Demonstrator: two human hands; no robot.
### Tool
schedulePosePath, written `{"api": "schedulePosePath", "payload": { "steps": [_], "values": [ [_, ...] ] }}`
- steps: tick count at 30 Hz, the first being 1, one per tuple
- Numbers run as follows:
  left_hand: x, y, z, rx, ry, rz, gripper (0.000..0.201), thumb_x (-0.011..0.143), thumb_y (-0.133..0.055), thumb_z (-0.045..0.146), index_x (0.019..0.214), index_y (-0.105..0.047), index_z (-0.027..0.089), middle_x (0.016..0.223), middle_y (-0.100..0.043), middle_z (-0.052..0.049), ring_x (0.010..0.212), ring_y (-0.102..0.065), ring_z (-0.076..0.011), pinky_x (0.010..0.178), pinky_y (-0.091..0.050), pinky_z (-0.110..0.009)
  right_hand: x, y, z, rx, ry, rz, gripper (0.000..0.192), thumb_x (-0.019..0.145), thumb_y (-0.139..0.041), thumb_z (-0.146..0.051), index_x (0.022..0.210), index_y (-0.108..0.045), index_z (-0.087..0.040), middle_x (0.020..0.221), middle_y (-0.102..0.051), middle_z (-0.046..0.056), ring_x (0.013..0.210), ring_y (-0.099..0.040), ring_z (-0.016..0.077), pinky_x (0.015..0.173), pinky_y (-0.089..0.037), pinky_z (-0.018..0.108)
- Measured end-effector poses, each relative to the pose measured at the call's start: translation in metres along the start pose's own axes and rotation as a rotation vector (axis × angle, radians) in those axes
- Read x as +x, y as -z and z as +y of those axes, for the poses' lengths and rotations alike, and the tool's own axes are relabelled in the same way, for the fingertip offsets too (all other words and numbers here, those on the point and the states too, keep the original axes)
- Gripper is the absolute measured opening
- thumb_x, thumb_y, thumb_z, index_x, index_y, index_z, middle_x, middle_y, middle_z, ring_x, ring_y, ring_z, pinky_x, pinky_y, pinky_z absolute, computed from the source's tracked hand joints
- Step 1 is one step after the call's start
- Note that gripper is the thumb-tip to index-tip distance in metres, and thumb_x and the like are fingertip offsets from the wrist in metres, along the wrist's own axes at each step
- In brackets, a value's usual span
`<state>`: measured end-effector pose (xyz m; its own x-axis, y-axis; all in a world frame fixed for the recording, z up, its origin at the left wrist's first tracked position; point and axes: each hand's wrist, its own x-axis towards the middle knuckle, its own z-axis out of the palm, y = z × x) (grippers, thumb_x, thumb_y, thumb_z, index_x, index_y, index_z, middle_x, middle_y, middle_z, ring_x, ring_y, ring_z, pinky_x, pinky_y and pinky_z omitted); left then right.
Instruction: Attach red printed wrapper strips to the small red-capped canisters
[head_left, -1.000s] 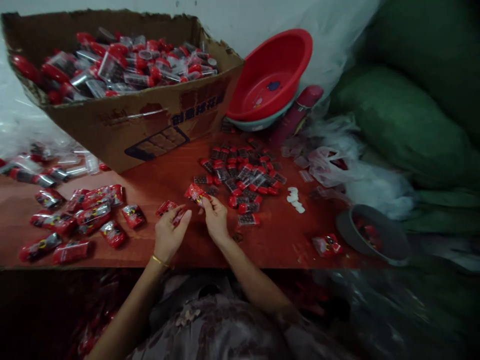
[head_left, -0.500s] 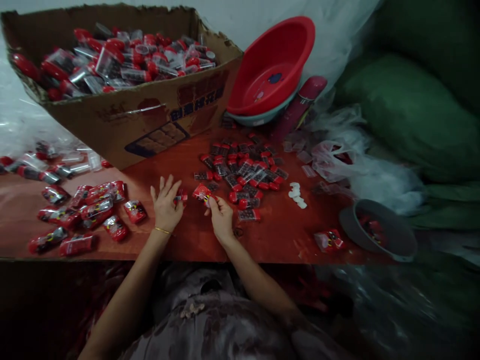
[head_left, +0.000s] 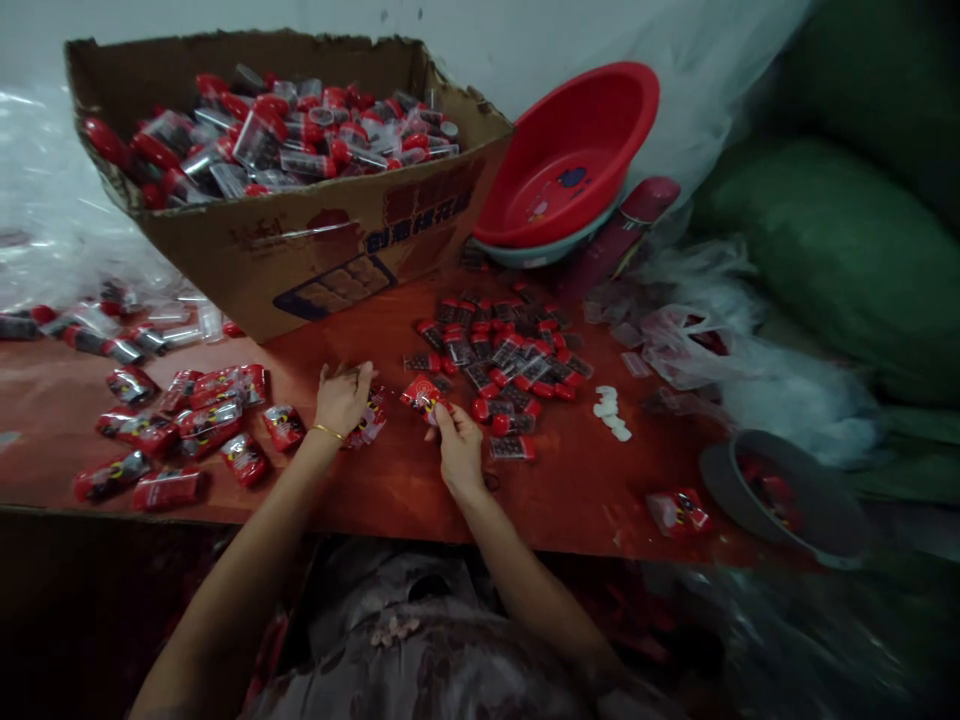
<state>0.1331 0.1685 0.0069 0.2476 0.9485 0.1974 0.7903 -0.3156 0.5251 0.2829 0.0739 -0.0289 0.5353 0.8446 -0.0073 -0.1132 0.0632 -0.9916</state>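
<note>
My right hand [head_left: 456, 452] pinches a small red packet [head_left: 421, 394] just above the red table [head_left: 390, 480]. My left hand [head_left: 342, 397], a thin bangle on its wrist, lies palm down with fingers together over a red wrapped packet [head_left: 371, 418] that shows at its right side. Beyond the right hand lies a pile of small clear cases with red caps [head_left: 501, 345]. Left of the left hand lie several red wrapped packets [head_left: 184, 420].
A tilted cardboard box [head_left: 300, 240] full of clear red-capped cases stands at the back. A red basin [head_left: 570, 160] leans against the wall. Small white discs [head_left: 611, 412], a grey bowl [head_left: 780, 495], crumpled plastic bags [head_left: 697, 335] and green sacks [head_left: 832, 240] fill the right side.
My left hand has gone from holding a packet near the right hand to lying flat on a packet on the table. The right hand still holds its red packet. The view shifted slightly.
</note>
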Motion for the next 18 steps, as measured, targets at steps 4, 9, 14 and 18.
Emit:
{"api": "schedulePosePath", "payload": {
  "steps": [4,9,14,18],
  "values": [
    [-0.015,0.009,0.009,-0.241,0.053,0.186,0.046,0.082,-0.050,0.041,0.118,-0.059,0.015,0.131,-0.053,-0.015,0.124,-0.044,-0.0294,0.104,-0.030,-0.045,-0.001,-0.001,-0.004,0.043,-0.011,-0.012,0.026,0.078,-0.055,-0.040,0.068,-0.058,-0.017,0.053,-0.053,-0.006,0.045,-0.044,0.0072,0.048,-0.035,0.020],
    [-0.050,0.000,0.037,-0.905,0.254,-0.131,0.036,0.068,-0.065,0.049,0.079,-0.072,0.015,0.076,-0.070,-0.006,0.074,-0.063,-0.0198,0.071,-0.048,-0.029,-0.010,-0.009,-0.014,0.089,-0.019,-0.052,0.026,0.079,-0.056,-0.041,0.068,-0.057,-0.017,0.057,-0.054,-0.005,0.046,-0.044,0.0069,0.049,-0.037,0.020],
    [-0.068,-0.015,0.059,-1.116,0.340,0.008,0.024,0.064,-0.071,0.039,0.068,-0.070,0.015,0.065,-0.066,0.000,0.061,-0.055,-0.0121,0.063,-0.044,-0.024,-0.025,-0.007,-0.017,-0.017,-0.004,-0.128,0.028,0.083,-0.049,-0.044,0.076,-0.059,-0.019,0.060,-0.056,-0.003,0.047,-0.046,0.0095,0.048,-0.040,0.021],
    [-0.075,-0.012,0.060,-1.109,0.409,0.048,0.025,0.060,-0.074,0.039,0.064,-0.068,0.014,0.062,-0.063,0.001,0.059,-0.053,-0.0103,0.060,-0.043,-0.022,-0.024,0.034,-0.027,-0.533,0.217,-0.132,0.034,0.091,-0.035,-0.039,0.093,-0.063,-0.019,0.079,-0.065,0.005,0.069,-0.058,0.0163,0.066,-0.045,0.028]
  ]
}}
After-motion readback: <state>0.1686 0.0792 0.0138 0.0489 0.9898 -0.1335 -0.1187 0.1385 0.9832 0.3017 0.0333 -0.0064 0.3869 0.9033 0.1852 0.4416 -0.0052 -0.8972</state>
